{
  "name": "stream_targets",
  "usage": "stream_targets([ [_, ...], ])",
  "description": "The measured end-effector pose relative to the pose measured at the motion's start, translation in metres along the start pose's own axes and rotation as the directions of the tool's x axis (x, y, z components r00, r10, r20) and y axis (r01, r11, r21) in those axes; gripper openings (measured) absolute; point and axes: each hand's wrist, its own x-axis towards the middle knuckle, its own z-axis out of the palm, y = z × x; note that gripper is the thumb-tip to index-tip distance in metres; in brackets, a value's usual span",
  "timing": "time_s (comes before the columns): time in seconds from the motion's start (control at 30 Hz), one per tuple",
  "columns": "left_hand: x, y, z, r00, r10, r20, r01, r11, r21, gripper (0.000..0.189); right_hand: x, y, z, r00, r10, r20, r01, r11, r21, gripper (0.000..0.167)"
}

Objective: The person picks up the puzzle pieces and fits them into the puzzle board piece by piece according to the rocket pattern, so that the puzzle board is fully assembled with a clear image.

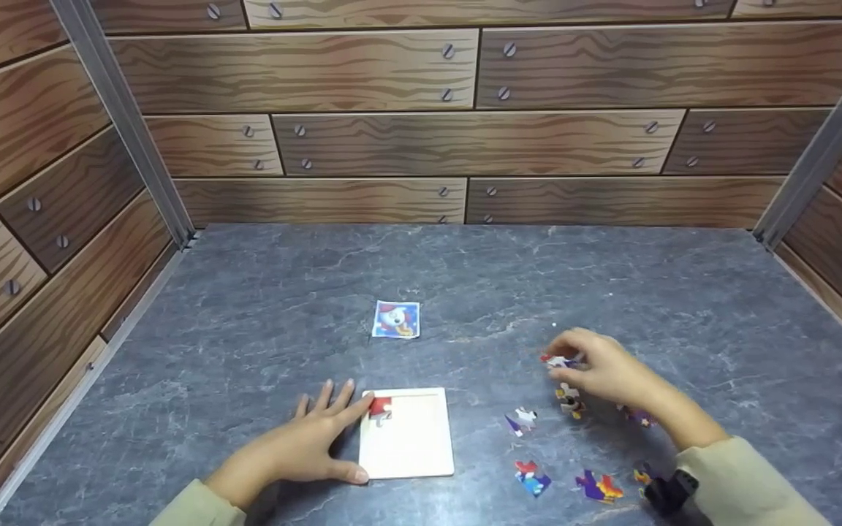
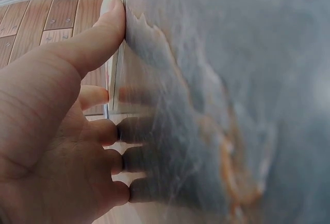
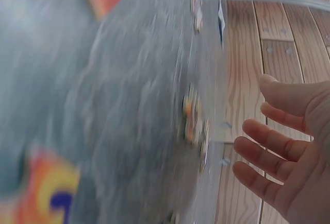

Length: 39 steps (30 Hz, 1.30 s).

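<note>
My left hand (image 1: 337, 437) lies flat on the grey table beside a white puzzle tray (image 1: 414, 449). Its thumb (image 2: 105, 20) and forefinger touch the tray's left edge (image 2: 115, 64). One red piece (image 1: 380, 409) sits in the tray's far left corner. My right hand (image 1: 588, 363) hovers over a loose red and white piece (image 1: 555, 360) to the right of the tray. In the right wrist view its fingers (image 3: 268, 141) are loosely spread and hold nothing, with a piece (image 3: 193, 121) close in front of them.
A small picture card (image 1: 396, 319) lies beyond the tray. Several loose coloured pieces (image 1: 533, 476) are scattered at the front right of the table (image 1: 245, 321). Wood-patterned walls (image 1: 465, 139) close in the table on three sides.
</note>
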Motion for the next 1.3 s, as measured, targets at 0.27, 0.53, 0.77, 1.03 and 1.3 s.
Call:
stream_targets([
  [0.27,0.000,0.001,0.000,1.000,-0.010,0.003,0.010,1.000,0.012,0.103,-0.005,0.020,-0.011,0.992,0.125,0.010,-0.124,0.992,-0.028,0.028],
  [0.53,0.001,0.000,0.000,1.000,0.005,-0.008,-0.005,1.000,0.022,0.102,-0.001,0.035,-0.008,0.984,0.171,0.053,-0.168,0.984,-0.067,0.038],
  [0.77,0.000,0.001,-0.001,1.000,0.012,-0.004,-0.012,1.000,0.014,0.101,0.005,0.039,-0.004,0.994,0.095,0.060,-0.087,0.987,-0.133,0.039],
  [1.03,0.002,0.000,0.001,1.000,0.005,0.004,-0.005,1.000,0.029,0.102,0.007,0.040,-0.003,0.994,0.090,0.058,-0.080,0.983,-0.163,0.032],
  [1.3,0.001,0.000,0.001,1.000,-0.007,0.008,0.007,0.999,0.036,0.102,0.008,0.038,-0.001,0.994,0.084,0.070,-0.070,0.981,-0.179,0.024],
])
